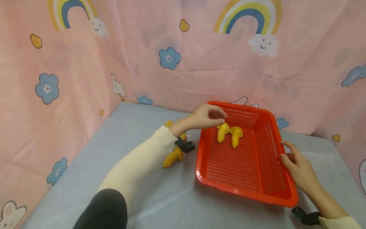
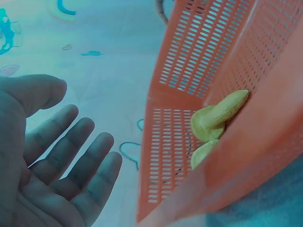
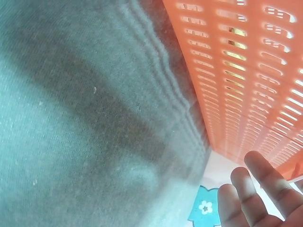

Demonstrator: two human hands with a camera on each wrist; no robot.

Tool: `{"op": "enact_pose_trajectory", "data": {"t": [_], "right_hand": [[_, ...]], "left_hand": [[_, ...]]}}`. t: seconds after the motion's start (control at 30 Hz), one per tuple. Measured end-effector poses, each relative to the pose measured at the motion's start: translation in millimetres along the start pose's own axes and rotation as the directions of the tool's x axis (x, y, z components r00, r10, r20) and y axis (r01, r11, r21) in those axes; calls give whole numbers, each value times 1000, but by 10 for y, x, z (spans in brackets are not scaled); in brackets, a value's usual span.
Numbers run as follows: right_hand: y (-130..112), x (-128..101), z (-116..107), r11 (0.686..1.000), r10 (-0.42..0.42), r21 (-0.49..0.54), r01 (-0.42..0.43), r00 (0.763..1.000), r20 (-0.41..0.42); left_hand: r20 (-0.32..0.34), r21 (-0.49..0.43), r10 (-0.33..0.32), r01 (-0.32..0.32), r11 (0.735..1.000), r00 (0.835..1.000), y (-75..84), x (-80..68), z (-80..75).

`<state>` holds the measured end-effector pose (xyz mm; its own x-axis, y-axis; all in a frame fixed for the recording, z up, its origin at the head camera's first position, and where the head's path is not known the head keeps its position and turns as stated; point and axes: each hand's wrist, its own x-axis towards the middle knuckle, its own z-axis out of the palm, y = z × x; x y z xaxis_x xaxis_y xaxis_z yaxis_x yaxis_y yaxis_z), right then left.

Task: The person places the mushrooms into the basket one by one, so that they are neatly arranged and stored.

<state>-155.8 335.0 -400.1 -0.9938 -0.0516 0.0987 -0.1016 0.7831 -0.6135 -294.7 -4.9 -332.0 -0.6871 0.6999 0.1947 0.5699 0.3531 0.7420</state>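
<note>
1. Left hand (image 1: pixel 206 116) hovers over the far left rim of the red basket (image 1: pixel 228 171), fingers relaxed and spread, holding nothing.
2. Two yellow toys (image 1: pixel 229 134) lie touching at the basket's far end.
3. Right hand (image 1: pixel 297 165) rests on the right rim, fingers loose.
4. More yellow toys (image 1: pixel 172 157) lie on the desk (image 1: pixel 160 197), left of the basket; bare desk surface in front.

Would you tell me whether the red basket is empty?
Not empty: two yellow pieces lie in the red basket, near its far wall.
</note>
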Motion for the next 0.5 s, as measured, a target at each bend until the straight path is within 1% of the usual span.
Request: {"op": "enact_pose_trajectory", "data": {"t": [0.17, 0.4, 0.5], "right_hand": [[2, 8, 4, 1000, 5, 6, -5, 1000, 14], [11, 4, 3, 1000, 14, 12, -15, 1000, 12], [9, 4, 4, 1000, 17, 11, -17, 1000, 13]], "left_hand": [[-41, -22, -5, 4, 1000, 999, -32, -206, -99], [-53, -26, -58, 57, 998, 997, -135, -520, -132], [-49, -21, -83, 82, 996, 995, -195, -667, -136]]}}
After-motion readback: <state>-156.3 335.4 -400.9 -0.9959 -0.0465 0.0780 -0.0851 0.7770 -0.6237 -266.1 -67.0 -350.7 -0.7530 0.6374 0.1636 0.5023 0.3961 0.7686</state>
